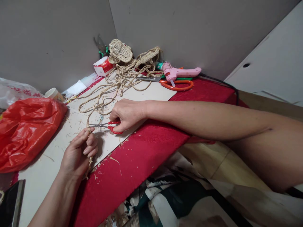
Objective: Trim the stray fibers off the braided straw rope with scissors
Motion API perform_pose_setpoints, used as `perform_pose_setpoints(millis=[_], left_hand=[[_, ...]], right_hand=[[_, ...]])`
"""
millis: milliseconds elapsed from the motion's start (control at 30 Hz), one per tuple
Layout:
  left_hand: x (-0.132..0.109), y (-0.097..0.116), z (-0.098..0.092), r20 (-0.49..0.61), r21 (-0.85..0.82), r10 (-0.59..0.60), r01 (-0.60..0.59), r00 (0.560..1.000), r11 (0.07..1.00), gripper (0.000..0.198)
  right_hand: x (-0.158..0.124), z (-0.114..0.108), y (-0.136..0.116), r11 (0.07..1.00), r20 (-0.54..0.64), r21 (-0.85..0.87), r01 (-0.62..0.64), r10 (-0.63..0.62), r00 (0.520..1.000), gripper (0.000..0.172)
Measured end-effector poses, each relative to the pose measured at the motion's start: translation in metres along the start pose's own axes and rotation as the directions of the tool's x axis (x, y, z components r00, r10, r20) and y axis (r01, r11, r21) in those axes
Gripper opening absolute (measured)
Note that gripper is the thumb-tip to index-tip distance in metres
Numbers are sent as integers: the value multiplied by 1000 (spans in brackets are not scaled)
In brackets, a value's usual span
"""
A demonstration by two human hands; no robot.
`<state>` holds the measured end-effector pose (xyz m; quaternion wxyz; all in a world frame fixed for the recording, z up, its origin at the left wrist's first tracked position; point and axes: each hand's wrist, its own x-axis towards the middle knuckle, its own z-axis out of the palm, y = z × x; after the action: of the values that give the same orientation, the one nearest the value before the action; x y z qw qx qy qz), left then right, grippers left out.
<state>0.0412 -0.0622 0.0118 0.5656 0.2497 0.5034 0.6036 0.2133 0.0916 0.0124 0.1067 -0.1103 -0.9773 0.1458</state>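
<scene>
My left hand (81, 146) pinches a braided straw cord (88, 121) between thumb and fingers, and the cord's frayed end hangs below the palm. My right hand (126, 115) grips small scissors by their red handles (115, 129). Their slim blades point left and reach the cord just above my left fingertips; whether they have cut into it I cannot tell. From my left hand the cord runs back in loops to a tangled heap (123, 77) on the white board (163, 92).
A pink glue gun (181, 72) rests on large orange-handled scissors (176, 85) at the back right. Behind the heap are a coiled straw bundle (120, 51), a red-and-white box (103, 66) and pliers (101, 45). A red plastic bag (30, 126) and paper cup (54, 94) stand left. Straw scraps litter the red cloth (132, 164).
</scene>
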Motion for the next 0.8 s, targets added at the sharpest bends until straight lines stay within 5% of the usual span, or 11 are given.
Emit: perform_pose_setpoints(millis=[800], left_hand=[[1,-4,2,41,100,-14,10,999,995,8]], right_hand=[[-3,-2,-4,990,5,-140,32,-32,999,33]])
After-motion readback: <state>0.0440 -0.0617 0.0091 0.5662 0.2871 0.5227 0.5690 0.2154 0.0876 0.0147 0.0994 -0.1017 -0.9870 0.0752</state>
